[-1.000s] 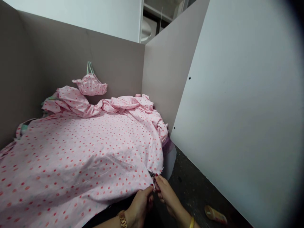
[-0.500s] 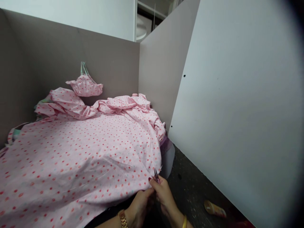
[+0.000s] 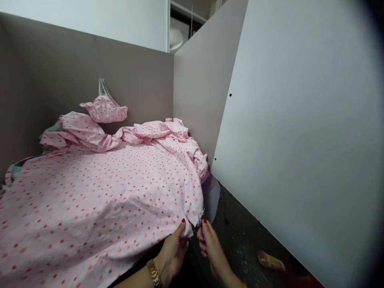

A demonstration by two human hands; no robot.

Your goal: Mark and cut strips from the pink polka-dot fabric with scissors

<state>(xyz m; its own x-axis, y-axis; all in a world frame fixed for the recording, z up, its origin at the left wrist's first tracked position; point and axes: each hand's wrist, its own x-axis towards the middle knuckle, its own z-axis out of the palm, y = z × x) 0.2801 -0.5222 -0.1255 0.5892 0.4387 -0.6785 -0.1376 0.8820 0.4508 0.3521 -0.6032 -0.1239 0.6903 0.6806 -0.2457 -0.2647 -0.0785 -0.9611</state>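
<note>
Left hand [image 3: 173,253] pinches corner of pink dotted fabric [image 3: 120,180]; right hand [image 3: 213,247] grips small pointed tool [image 3: 200,221], tip near fabric's edge.

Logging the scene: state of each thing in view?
Cloth: spread, creased, bunched at the back
Left hand: pinching cloth edge
Tool: tip exposed, open or shut unclear
Right hand: closed around tool
Watch: worn
Bottle: lying on its side
Strapped piece: hanging
</note>
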